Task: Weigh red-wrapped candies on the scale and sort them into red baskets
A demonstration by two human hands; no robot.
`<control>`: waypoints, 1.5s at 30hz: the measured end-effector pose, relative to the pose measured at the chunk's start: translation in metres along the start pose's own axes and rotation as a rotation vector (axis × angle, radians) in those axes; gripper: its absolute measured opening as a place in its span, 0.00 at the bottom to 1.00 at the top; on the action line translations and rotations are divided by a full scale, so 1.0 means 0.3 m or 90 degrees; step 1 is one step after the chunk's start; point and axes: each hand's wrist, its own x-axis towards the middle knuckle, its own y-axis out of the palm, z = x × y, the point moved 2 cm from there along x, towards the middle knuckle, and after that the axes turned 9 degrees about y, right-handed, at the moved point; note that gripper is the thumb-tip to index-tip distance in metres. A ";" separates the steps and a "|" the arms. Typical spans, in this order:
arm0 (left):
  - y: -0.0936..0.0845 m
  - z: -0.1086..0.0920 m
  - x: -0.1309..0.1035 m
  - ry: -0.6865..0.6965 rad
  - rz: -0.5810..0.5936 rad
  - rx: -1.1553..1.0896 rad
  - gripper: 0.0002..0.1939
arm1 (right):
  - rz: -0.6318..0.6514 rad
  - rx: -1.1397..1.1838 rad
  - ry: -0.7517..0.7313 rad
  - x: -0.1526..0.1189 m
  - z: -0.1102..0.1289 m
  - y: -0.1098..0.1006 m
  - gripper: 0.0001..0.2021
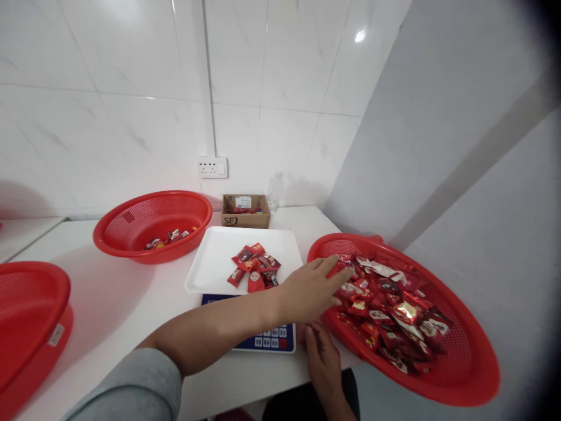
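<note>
My left arm reaches across a scale, and my left hand is over the near left side of a tilted red basket. Its fingers are stretched and apart, touching or just above the red wrapped candies; I see nothing gripped. Low beside that basket's left rim, at the table edge, is my right hand, fingers loosely bent and apart with nothing visible in them. A white tray tops the scale, bearing a small pile of red wrapped candies. My forearm covers part of the scale's keypad.
Behind and left of the tray stands a red basket with a few candies. Other red baskets are at the left edge. A small cardboard box and a clear bottle stand by the tiled wall, below a socket.
</note>
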 end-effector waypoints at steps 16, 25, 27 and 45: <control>-0.132 0.260 -0.469 -0.172 0.227 -0.045 0.32 | 0.037 -0.031 -0.039 -0.004 -0.023 -0.002 0.18; -0.125 0.346 -0.559 -0.345 0.139 0.021 0.30 | 0.029 -0.022 -0.030 0.000 -0.025 -0.002 0.19; -0.125 0.350 -0.561 -0.353 0.131 0.035 0.29 | 0.025 -0.026 -0.025 0.000 -0.030 -0.004 0.19; -0.179 0.336 -0.662 -0.466 0.000 0.084 0.20 | 0.040 -0.057 -0.002 0.005 -0.070 -0.018 0.22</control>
